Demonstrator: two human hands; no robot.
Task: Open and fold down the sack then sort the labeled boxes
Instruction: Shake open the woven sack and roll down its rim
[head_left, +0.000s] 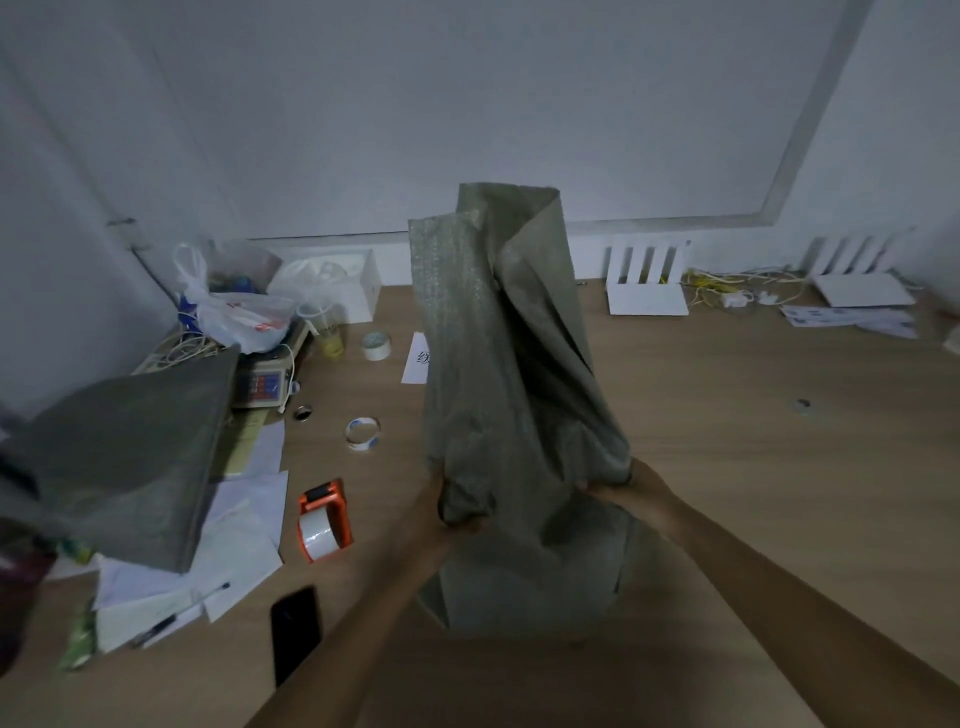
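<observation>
while the green woven sack (498, 374) stands tall on the wooden table (753, 467), both hands are clamped on it halfway down: the left hand (441, 506) is closed around a bunched fold on its left edge, the right hand (621, 483) pinches the fabric on its right side. its mouth gapes open at the top. off to the left lie a tape dispenser (322, 522), a tape roll (362, 434) and a dark phone (295, 631).
</observation>
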